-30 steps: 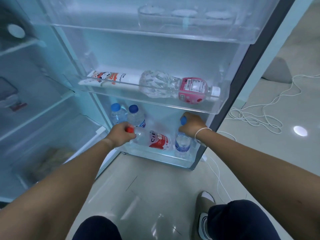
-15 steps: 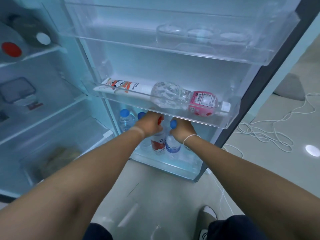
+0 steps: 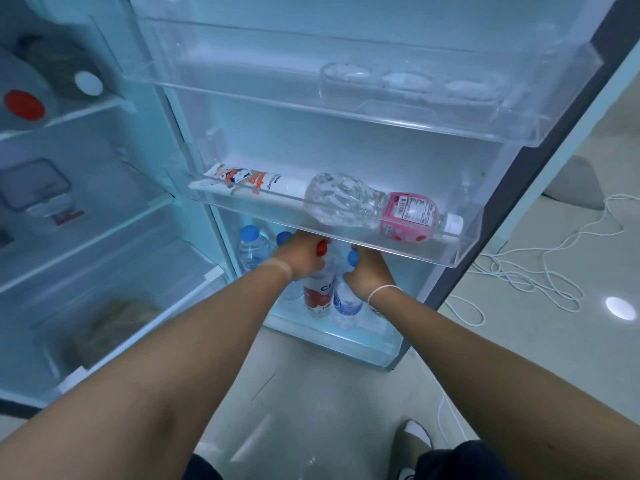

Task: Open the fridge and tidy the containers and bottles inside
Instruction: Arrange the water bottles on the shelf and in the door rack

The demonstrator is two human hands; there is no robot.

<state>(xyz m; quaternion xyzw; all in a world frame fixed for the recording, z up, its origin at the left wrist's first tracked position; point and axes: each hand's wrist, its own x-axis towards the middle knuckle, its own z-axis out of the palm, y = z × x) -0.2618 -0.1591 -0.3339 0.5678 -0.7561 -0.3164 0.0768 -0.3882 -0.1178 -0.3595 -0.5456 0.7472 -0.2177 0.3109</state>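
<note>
Gripped, in the bottom door bin, the neck of the upright red-capped bottle with the left hand and the blue-capped bottle just beside it with the right hand.

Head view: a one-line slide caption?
Left hand grips red-capped bottle, right hand blue-capped bottle, in bottom door bin.

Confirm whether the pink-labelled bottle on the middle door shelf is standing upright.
No. The pink-labelled bottle lies on its side along the middle door shelf, cap pointing right.
</note>
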